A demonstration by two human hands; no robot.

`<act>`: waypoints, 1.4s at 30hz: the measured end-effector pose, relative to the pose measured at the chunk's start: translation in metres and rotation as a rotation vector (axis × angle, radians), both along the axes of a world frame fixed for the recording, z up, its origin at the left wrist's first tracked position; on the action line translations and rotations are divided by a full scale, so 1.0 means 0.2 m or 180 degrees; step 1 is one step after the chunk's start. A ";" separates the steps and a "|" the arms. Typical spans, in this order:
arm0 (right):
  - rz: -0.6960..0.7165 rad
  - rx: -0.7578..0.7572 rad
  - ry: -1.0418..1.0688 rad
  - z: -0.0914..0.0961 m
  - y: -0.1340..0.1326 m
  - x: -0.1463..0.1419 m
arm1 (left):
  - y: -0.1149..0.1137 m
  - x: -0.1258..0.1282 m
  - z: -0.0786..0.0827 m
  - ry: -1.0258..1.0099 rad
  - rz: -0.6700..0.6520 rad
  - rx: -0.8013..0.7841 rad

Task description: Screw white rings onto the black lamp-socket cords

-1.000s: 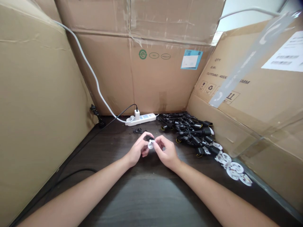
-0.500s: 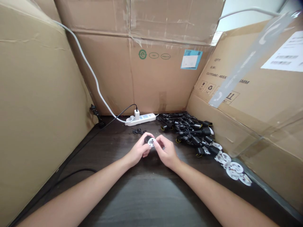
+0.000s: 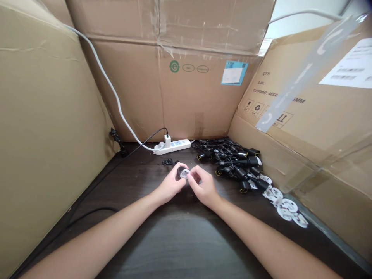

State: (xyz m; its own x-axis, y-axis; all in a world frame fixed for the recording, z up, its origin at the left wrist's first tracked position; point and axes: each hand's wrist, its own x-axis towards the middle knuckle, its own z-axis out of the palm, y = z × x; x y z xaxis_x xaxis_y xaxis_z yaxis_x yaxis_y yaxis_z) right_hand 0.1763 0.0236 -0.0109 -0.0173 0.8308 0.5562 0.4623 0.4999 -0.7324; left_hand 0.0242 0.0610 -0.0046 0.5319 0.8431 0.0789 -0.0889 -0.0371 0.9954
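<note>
Head view: two bare forearms reach in from the bottom corners and converge at the middle of a dark wood table. The left hand is curled around a black cylindrical socket, its fingers closed on it, while the right hand pinches a white plastic disc with bent fingers. Socket and disc sit together between the hands, just above the table. Just beyond the left hand lies one small tangle of black parts. To the right, a heap of black corded sockets is too tangled to count, though there are clearly many. Beside and in front of the heap lie at least five loose white discs, some overlapping. One black cable runs along the table's left side. Farther back stands one white power strip with one white plug adapter in it, and one white cable rises from the strip up the cardboard. Three large cardboard boxes wall the table's left, back and right sides.
</note>
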 end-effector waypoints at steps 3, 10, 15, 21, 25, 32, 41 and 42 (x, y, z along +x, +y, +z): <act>0.0002 0.0052 -0.0027 0.00 0.00 0.00 | 0.00 -0.01 0.00 -0.0155 -0.0134 -0.0077; 0.0062 0.0042 0.0089 -0.01 0.01 0.00 | 0.01 -0.02 -0.01 -0.0469 -0.0276 -0.0345; 0.0226 -0.0008 0.0209 0.00 0.01 0.01 | 0.01 -0.02 -0.01 -0.0458 -0.0292 -0.0266; 0.0215 -0.0064 0.0278 0.00 0.00 0.00 | 0.00 -0.02 0.01 -0.0291 -0.0282 -0.0096; 0.0209 -0.0085 0.0279 0.00 0.00 0.00 | -0.01 -0.01 0.01 -0.0219 -0.0192 -0.0021; 0.0195 -0.0097 0.0245 0.00 0.00 0.01 | 0.00 -0.01 0.00 -0.0088 -0.0124 0.0102; 0.0113 -0.0235 0.0212 -0.01 0.01 0.02 | -0.03 0.01 0.01 -0.0104 0.0254 0.0727; 0.0099 -0.0240 0.0208 -0.01 0.01 0.02 | -0.03 0.01 0.01 -0.0075 0.0248 0.0734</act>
